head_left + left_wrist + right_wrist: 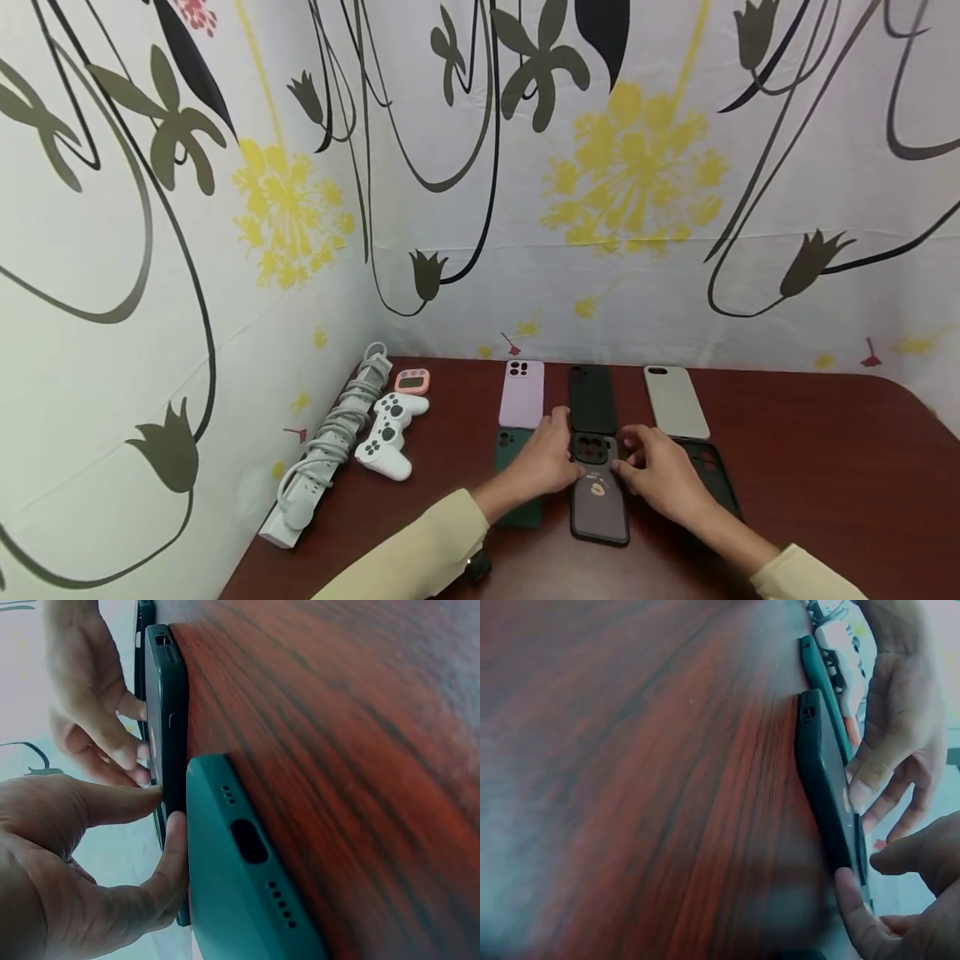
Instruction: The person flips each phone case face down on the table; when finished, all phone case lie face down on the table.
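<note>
A black phone case [598,512] with a dark grey back lies on the table, its camera opening toward the wall. My left hand [551,458] pinches its left edge; in the left wrist view the thumb lies on the rim and a fingertip against the side. At the right edge is my right hand [663,475]. The right wrist view shows its fingertip touching the case's side and its thumb slightly apart from it. A green phone case [521,510] lies partly under my left hand, and another black case [716,475] is partly hidden by my right forearm.
Behind lie a lilac phone case [522,398], a dark case [592,400] and a beige case [677,404]. To the left are a white game controller [390,435], a small pink timer-like device [412,382] and a power strip [330,442] wrapped in its cord. Patterned cloth walls border the table.
</note>
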{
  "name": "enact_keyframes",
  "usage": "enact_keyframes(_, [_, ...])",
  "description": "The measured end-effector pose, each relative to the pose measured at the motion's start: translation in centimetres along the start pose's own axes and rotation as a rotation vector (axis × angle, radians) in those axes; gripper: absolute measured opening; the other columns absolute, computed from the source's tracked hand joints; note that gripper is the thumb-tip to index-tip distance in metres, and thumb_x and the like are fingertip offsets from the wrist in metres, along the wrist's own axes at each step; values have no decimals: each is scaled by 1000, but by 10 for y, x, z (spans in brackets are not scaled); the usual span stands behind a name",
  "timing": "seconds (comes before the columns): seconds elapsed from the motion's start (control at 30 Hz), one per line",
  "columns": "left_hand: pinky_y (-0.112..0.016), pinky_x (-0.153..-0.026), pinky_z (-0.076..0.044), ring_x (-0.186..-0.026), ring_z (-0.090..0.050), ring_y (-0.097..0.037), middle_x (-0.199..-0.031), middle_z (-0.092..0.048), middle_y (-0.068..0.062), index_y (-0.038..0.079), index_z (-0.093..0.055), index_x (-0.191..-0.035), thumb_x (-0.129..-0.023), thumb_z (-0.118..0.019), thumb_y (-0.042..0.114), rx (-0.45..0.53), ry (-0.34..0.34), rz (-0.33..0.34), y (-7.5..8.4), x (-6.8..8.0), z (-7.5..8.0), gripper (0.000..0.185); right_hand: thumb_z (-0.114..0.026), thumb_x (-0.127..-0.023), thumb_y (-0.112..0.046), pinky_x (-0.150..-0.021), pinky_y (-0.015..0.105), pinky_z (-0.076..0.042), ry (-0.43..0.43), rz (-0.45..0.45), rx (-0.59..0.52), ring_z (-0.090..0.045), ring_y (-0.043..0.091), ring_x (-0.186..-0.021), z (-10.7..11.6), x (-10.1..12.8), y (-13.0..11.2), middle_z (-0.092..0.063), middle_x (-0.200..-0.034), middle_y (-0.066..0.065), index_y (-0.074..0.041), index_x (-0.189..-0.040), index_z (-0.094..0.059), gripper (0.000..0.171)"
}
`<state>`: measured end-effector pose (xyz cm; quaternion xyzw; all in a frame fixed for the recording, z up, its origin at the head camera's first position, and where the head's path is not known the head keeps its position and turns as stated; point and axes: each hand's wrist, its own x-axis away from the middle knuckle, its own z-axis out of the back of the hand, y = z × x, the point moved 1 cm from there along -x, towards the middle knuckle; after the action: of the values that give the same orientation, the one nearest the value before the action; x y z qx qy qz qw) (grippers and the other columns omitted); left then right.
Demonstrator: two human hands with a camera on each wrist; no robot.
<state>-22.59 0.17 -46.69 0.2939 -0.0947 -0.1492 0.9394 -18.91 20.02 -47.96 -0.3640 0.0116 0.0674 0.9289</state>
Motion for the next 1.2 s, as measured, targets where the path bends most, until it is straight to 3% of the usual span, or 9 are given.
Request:
enact_keyframes(0.17, [-28,-76,-55,-93,-62,-16,-137,-57,-19,8,-32,-161,-87,-89,21,-37,46,-72,-1,3,2,94,-75,-96,-14,-60,27,-44,58,69,92,-55,10,-78,15,12,1,-64,-117,15,-1,-139,-60,47])
enact_keyframes(0.43, [-26,-89,-56,-116,-61,-12,-136,-58,-6,11,-38,-160,-92,-84,34,5,43,-168,16,4,0,86,-78,-95,-14,-71,32,-55,125,70,158,-68,22,-97,51,28,25,-68,-120,13,-3,-138,-62,47])
enact_keyframes(0.53, [-22,-83,-57,-102,-68,-8,-133,-60,-3,15,-38,-160,-92,-84,36,36,17,-174,30,2,-4,85,-78,-95,-13,-70,28,-53,149,65,168,-69,25,-98,61,33,37,-67,-119,12,-3,-138,-61,47])
enact_keyframes(0.67, [-19,-79,-56,-92,-67,-2,-130,-63,3,21,-39,-159,-91,-85,39,56,-35,-163,52,-2,-13,83,-78,-95,-16,-66,23,-47,168,38,197,-66,20,-95,70,38,50,-68,-118,11,-3,-137,-62,47])
enact_keyframes(0.8, [-20,-74,-55,-89,-65,1,-118,-70,10,24,-42,-156,-91,-84,41,43,-93,-147,74,-4,-24,80,-78,-95,-19,-64,29,-43,133,-11,219,-59,17,-86,78,38,61,-67,-121,19,-1,-137,-60,49])
enact_keyframes(0.87, [-21,-68,-55,-81,-66,0,-109,-72,12,25,-43,-154,-91,-84,41,42,-120,-124,83,-5,-29,77,-78,-95,-21,-65,35,-47,106,-30,229,-61,24,-87,81,35,65,-64,-123,26,2,-138,-59,53])
enact_keyframes(1.03, [-24,-55,-53,-63,-64,-4,-85,-72,10,25,-52,-143,-92,-82,46,-48,-155,-70,102,-8,-39,63,-80,-93,-24,-70,50,-55,15,-86,248,-64,45,-101,84,33,76,-55,-127,41,12,-139,-54,64])
enact_keyframes(1.2, [-24,-45,-47,-52,-60,-10,-67,-61,3,19,-58,-139,-93,-77,55,-222,-177,-89,110,-15,-51,61,-80,-93,-22,-72,46,-57,-53,-133,204,-66,36,-97,80,36,84,-57,-123,36,14,-140,-51,66])
